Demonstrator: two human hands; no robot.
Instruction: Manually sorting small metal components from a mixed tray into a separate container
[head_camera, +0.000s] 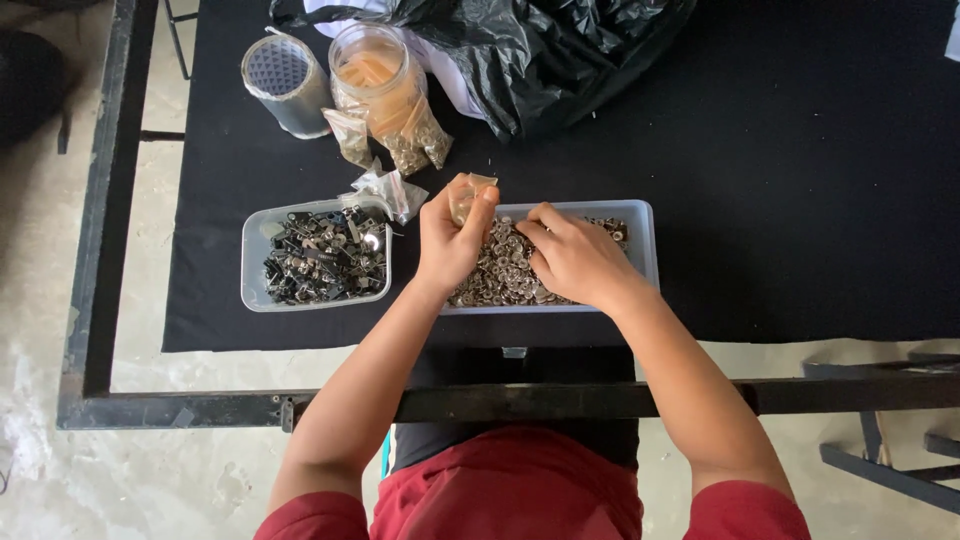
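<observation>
Pouch (468, 192) between left fingers (484, 205), right fingers (535, 228) among washers (500, 268).

There is a single view, from a camera worn on the head, looking almost straight down from above and close in. The person's lap and red sleeves fill the 6 o'clock edge, so the view faces away from the body toward 12 o'clock. The hands (450, 235) sit near the middle, over a tray (640, 225) on the black tabletop (800, 200). A bag (560, 50) is cut off at 12 o'clock; floor shows at 9 o'clock.
</observation>
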